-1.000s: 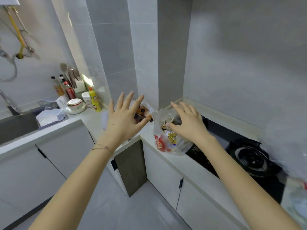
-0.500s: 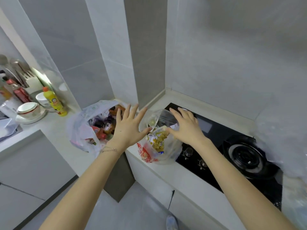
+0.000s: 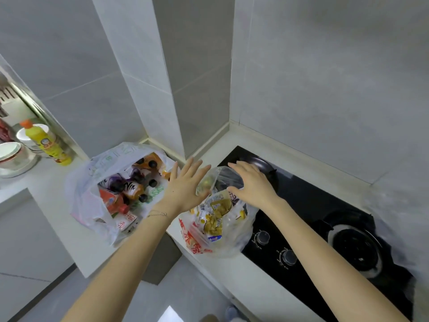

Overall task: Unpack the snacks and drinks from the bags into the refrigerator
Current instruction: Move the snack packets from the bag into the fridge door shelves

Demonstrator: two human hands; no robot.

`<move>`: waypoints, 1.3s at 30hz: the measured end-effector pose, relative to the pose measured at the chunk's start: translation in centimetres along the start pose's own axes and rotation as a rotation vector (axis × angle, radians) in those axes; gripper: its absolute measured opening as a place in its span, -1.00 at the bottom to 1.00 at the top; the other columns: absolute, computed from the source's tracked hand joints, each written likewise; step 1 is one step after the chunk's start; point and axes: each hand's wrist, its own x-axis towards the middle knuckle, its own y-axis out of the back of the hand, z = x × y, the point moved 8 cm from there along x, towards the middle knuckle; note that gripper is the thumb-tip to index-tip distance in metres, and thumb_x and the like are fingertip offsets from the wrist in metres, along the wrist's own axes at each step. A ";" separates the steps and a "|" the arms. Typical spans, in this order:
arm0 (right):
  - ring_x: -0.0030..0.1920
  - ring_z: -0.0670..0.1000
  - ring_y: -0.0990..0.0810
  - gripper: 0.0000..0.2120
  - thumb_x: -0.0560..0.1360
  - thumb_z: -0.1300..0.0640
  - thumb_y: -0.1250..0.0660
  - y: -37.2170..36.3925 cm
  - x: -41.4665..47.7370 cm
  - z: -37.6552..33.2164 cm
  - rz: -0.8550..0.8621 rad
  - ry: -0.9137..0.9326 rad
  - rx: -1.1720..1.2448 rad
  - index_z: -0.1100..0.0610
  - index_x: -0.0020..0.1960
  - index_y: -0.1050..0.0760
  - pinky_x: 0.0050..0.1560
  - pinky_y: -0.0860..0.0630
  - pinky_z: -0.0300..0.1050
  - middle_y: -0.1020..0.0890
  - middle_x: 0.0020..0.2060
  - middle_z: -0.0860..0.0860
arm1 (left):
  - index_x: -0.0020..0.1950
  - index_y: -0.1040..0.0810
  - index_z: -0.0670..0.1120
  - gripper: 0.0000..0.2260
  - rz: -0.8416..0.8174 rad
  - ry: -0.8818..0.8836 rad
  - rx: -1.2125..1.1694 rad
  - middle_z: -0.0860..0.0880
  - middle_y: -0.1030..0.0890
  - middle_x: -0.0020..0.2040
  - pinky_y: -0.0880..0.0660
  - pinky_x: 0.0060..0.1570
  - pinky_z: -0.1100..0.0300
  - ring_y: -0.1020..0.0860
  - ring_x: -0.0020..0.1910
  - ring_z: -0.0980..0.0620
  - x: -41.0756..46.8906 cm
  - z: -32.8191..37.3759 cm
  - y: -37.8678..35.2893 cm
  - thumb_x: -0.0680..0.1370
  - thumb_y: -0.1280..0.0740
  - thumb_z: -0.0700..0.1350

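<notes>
Grey-tiled kitchen corner, white counter [image 3: 44, 182]. Two bags stood on it. The drinks bag [image 3: 79, 198], left, held at least five bottles. The snack bag [image 3: 232, 242], right, sat at the near edge against the hob [image 3: 325, 205]. Left hand [image 3: 183, 189] and right hand [image 3: 253, 185] were both released, fingers spread over the snack bag's mouth. Risk: a one-sided pull could tip it off the edge. No refrigerator was in view.

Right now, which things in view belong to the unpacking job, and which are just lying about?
Belongs to the job: white bag of drinks; clear bag of snacks; left hand and right hand, both open at the clear bag's mouth.

Just lying about: yellow bottle; bowls; gas hob.
</notes>
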 end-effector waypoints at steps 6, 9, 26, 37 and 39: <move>0.47 0.02 -0.18 -0.39 0.54 -0.03 -0.31 -3.6 2.2 0.5 -0.007 -0.006 0.012 0.00 0.52 -0.20 0.41 -0.21 -0.02 -0.26 0.48 -0.03 | 0.49 -0.29 0.00 -0.45 -0.059 -0.148 0.003 -0.04 -0.33 0.49 0.10 0.43 -0.20 -0.16 0.54 -0.13 1.1 -1.0 -4.6 0.54 -0.05 0.18; 0.50 0.03 -0.13 -0.39 0.53 -0.06 -0.30 -5.8 3.4 1.2 -0.044 -0.038 -0.018 0.00 0.52 -0.20 0.47 -0.15 0.01 -0.23 0.50 -0.03 | 0.48 -0.31 -0.04 -0.46 -0.113 -0.248 0.008 -0.05 -0.37 0.48 -0.02 0.41 -0.22 -0.21 0.50 -0.11 1.5 -1.3 -6.8 0.53 -0.16 0.11; 0.55 0.08 0.29 -0.28 0.53 -0.11 -0.28 -12.2 8.0 4.5 -0.283 -0.136 -0.152 -0.17 0.55 0.03 0.51 0.29 0.17 0.15 0.57 -0.02 | 0.60 0.05 0.02 -0.31 -0.464 -0.113 0.242 -0.10 0.12 0.60 0.32 0.47 -0.16 0.24 0.56 -0.18 6.5 -6.8 -13.1 0.58 -0.09 0.30; 0.54 0.09 0.29 -0.26 0.53 -0.10 -0.30 -15.6 10.4 4.5 -0.330 -0.122 -0.138 -0.10 0.57 0.01 0.51 0.31 0.13 0.17 0.57 0.03 | 0.60 0.13 0.01 -0.31 -0.568 -0.009 0.303 -0.09 0.16 0.60 0.31 0.46 -0.22 0.27 0.56 -0.09 7.5 -10.1 -16.0 0.59 0.05 0.34; 0.55 0.08 0.25 -0.29 0.54 -0.07 -0.30 -15.7 10.8 4.4 -0.302 -0.125 -0.127 -0.10 0.57 -0.01 0.52 0.28 0.13 0.11 0.57 0.02 | 0.60 0.13 -0.01 -0.31 -0.576 -0.004 0.288 -0.09 0.16 0.60 0.29 0.47 -0.22 0.25 0.56 -0.08 7.4 -10.1 -16.3 0.59 0.07 0.34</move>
